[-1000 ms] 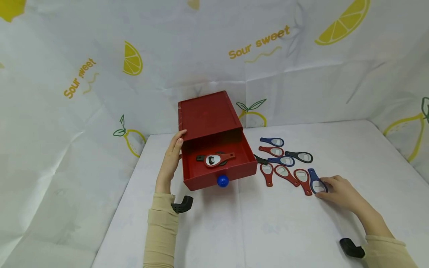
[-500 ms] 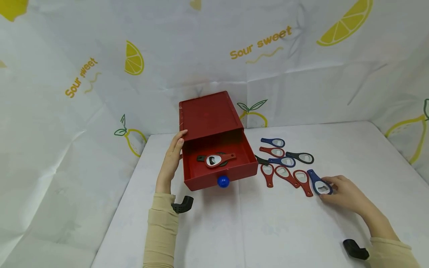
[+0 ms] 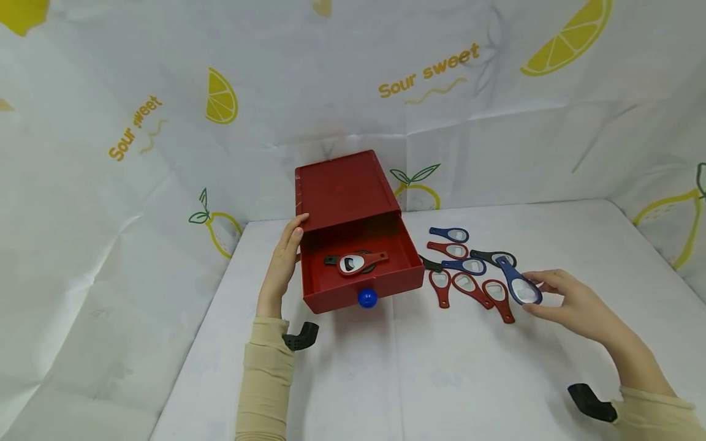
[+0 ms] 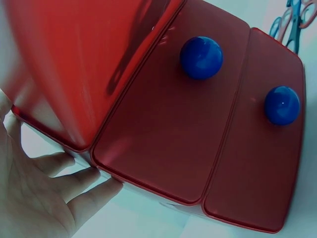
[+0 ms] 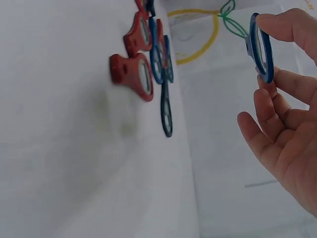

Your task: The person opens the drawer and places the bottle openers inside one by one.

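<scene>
My right hand (image 3: 584, 309) pinches a blue bottle opener (image 3: 521, 286) by the rim of its round end, thumb on one side and fingers on the other. In the right wrist view the blue opener (image 5: 261, 47) is held above the table, apart from the others. My left hand (image 3: 280, 263) rests with extended fingers along the left side of a red drawer box (image 3: 347, 190). Its top drawer (image 3: 397, 283), with a blue knob (image 3: 367, 298), is pulled out. Inside lie a red bottle opener (image 3: 362, 262) and a black bottle opener (image 3: 331, 260) partly hidden beneath it.
Right of the box lie several bottle openers, among them a red one (image 3: 499, 299), a black one (image 3: 485, 256) and a blue one (image 3: 449, 233). Two lower drawer fronts (image 4: 163, 124) with blue knobs appear in the left wrist view. A lemon-printed white cloth (image 3: 331, 92) hangs behind.
My right hand has lifted the blue bottle opener off the table, raising it and tilting it, so its handle now overlaps the black one in the head view. My left hand has stayed put.
</scene>
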